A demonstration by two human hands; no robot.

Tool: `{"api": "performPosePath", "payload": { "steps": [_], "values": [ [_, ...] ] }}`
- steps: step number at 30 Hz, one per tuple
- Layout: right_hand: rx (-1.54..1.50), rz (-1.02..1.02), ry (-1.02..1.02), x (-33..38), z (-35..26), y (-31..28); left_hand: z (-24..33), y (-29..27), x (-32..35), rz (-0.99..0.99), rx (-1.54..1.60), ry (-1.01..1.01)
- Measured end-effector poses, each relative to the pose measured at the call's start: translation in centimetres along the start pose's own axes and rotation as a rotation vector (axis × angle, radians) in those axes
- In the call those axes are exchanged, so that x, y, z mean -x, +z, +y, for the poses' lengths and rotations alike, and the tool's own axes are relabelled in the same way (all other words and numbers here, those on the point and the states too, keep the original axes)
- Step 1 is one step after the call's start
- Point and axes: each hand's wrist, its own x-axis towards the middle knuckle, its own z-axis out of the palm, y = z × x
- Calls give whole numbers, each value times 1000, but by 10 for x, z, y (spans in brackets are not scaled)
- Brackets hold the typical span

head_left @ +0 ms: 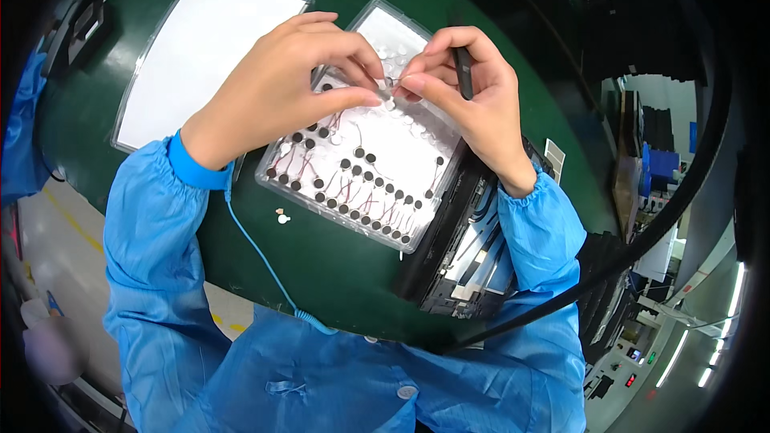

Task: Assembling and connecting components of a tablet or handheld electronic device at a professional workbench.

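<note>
My left hand [297, 64] and my right hand [475, 92] meet above a clear plastic tray [321, 210]. Between their fingertips is a small silvery part [389, 82], too small to make out fully. Left thumb and fingers are pinched close on it, and the right thumb and forefinger pinch at its other side. A slim black tool handle [463, 72] is tucked in my right hand; its tip cannot be seen. Below, the tray carries several small black discs [359, 152] with thin reddish wires [353, 190] in rows, and whitish pieces lie near its far end.
Left of the tray lies a white sheet in a clear tray [200, 48]. A black open-framed device [461, 248] stands against the tray's right side. Small white bits [283, 217] lie on the green table [241, 261]. A blue coiled cord [265, 261] runs from my left wristband [192, 167].
</note>
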Motion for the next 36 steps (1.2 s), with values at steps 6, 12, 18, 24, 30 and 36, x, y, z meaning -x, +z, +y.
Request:
{"api": "performPosePath", "payload": {
  "steps": [6,12,18,24,30,36],
  "values": [
    [-141,21,44,2,0,3,14,-1,-2,39,-37,-35],
    [-240,16,92,2,6,4,22,5,-1,131,-76,-4],
    [-165,28,122,3,6,4,27,12,3,155,-101,1],
    [-133,50,23,3,17,5,28,15,2,132,-39,-49],
    [-63,55,44,2,13,7,32,16,2,108,-53,-94],
    [-53,136,-14,1,17,2,34,16,1,30,-130,-90]
  ]
}}
